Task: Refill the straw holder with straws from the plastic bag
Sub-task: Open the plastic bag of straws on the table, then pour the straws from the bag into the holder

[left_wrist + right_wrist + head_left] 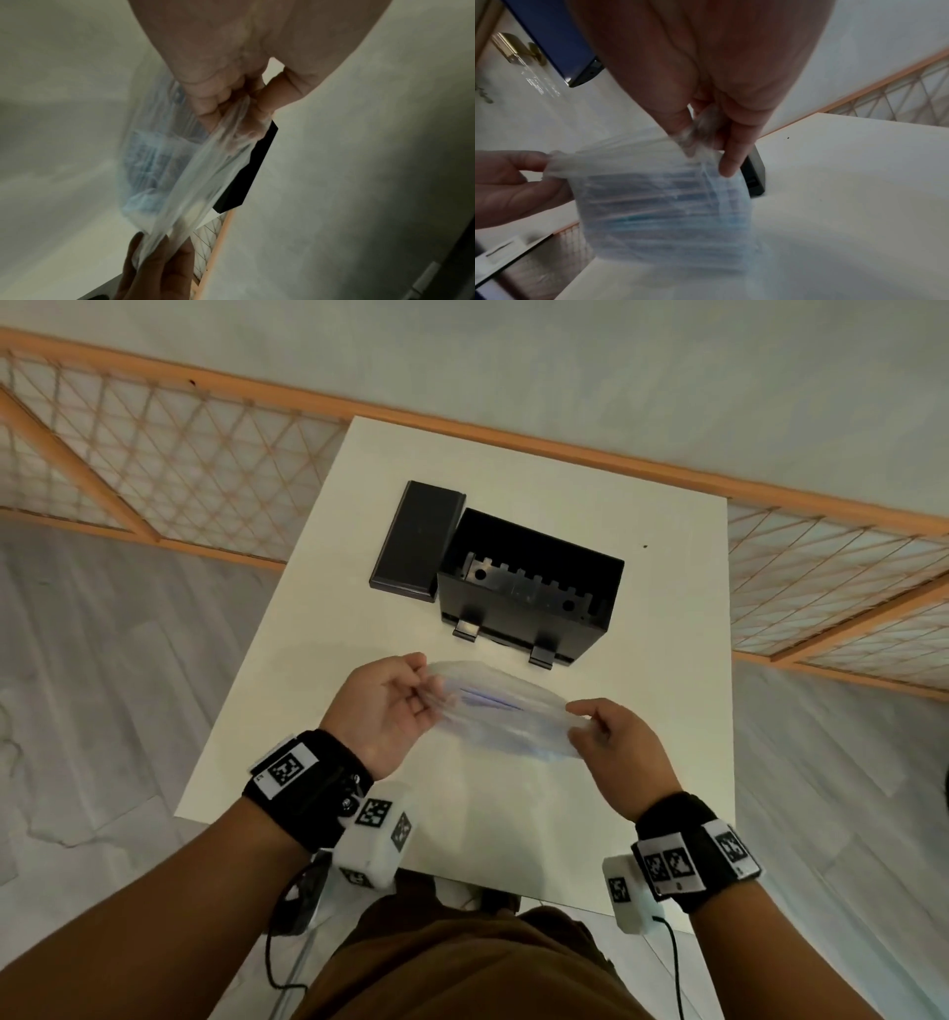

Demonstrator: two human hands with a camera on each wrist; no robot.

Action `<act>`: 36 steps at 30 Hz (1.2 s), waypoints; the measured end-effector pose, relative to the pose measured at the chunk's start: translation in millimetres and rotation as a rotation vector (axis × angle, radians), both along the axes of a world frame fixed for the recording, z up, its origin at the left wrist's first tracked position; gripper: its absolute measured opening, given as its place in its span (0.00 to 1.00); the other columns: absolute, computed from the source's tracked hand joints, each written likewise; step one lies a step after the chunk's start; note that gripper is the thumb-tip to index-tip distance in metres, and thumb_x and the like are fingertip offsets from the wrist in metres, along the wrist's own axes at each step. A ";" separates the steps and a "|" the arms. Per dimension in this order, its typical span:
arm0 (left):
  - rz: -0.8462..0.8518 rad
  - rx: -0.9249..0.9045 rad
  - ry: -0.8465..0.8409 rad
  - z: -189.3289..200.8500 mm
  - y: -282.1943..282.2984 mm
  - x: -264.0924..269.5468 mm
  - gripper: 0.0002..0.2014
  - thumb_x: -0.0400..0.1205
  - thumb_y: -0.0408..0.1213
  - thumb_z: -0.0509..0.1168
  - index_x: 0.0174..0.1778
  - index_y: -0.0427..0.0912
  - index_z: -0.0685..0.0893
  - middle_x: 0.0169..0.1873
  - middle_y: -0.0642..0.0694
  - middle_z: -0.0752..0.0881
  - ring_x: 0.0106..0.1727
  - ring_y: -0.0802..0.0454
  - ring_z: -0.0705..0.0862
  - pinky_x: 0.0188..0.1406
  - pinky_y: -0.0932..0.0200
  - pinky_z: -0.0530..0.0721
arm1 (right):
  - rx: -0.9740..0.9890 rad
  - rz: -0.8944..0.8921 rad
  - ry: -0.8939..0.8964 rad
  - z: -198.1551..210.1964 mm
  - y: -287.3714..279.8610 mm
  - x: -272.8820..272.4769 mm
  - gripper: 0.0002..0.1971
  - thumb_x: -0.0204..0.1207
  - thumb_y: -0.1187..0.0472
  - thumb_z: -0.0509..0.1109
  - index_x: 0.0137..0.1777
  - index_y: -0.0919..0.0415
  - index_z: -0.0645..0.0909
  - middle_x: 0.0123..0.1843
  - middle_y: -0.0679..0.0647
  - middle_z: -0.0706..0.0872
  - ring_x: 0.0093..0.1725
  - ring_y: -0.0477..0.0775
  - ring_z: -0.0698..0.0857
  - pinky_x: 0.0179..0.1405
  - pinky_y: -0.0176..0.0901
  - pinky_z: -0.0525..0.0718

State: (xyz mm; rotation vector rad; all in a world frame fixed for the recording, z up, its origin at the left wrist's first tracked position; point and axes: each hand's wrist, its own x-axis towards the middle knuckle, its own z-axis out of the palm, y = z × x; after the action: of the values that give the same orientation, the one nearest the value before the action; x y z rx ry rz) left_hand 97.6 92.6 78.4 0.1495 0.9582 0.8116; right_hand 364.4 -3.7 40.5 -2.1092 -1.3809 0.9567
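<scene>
A clear plastic bag of blue-tinted straws hangs between my two hands above the white table. My left hand pinches the bag's left top edge, and my right hand pinches its right top edge. The wrist views show the bag stretched from one hand to the other, with my right hand bunching the plastic. Beyond the bag stands the black straw holder, open on top, with its black lid lying flat to its left.
The table stands against an orange-framed lattice railing. Grey floor lies to both sides. Cables hang from the wrist units near my body at the table's near edge.
</scene>
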 end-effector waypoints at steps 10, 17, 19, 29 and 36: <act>-0.665 0.384 0.830 -61.1 -15.0 -18.3 0.31 0.70 0.54 0.82 0.68 0.51 0.85 0.57 0.51 0.86 0.55 0.52 0.88 0.52 0.57 0.86 | -0.114 -0.718 1.109 -12.2 11.7 -1.2 0.13 0.80 0.79 0.62 0.61 0.68 0.81 0.47 0.67 0.89 0.47 0.65 0.89 0.56 0.59 0.90; -0.486 0.338 0.715 -52.8 -6.9 -14.9 0.14 0.74 0.56 0.76 0.36 0.48 0.91 0.34 0.44 0.87 0.42 0.46 0.85 0.52 0.44 0.86 | -0.231 -0.793 1.231 -13.1 18.9 -14.3 0.09 0.72 0.74 0.56 0.39 0.61 0.71 0.25 0.52 0.68 0.21 0.50 0.64 0.22 0.39 0.70; -0.348 0.213 0.557 -49.8 -2.7 -11.9 0.15 0.77 0.57 0.74 0.38 0.48 0.90 0.32 0.46 0.82 0.40 0.45 0.82 0.48 0.49 0.82 | -0.286 -0.755 1.140 -13.4 17.6 -18.7 0.07 0.72 0.69 0.58 0.38 0.58 0.73 0.24 0.51 0.74 0.20 0.50 0.61 0.26 0.37 0.65; -0.152 0.103 0.604 -43.7 8.3 -11.0 0.18 0.82 0.46 0.75 0.59 0.34 0.85 0.44 0.35 0.86 0.36 0.52 0.83 0.41 0.57 0.79 | -0.346 -0.690 1.054 -20.6 13.1 -25.5 0.12 0.82 0.53 0.71 0.59 0.59 0.86 0.46 0.59 0.86 0.34 0.56 0.81 0.27 0.43 0.84; -0.426 1.075 1.049 -7.7 -13.1 9.0 0.08 0.83 0.41 0.70 0.57 0.50 0.81 0.51 0.54 0.83 0.53 0.59 0.83 0.53 0.64 0.82 | -0.369 -0.753 1.123 -24.1 10.0 -24.9 0.19 0.86 0.47 0.67 0.63 0.63 0.84 0.49 0.62 0.92 0.35 0.59 0.92 0.40 0.54 0.94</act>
State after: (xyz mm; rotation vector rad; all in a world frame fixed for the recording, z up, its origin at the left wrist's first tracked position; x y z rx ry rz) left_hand 106.6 79.5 70.6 1.7858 1.2708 0.7550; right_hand 339.5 6.4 16.4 -1.5434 0.1391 1.6735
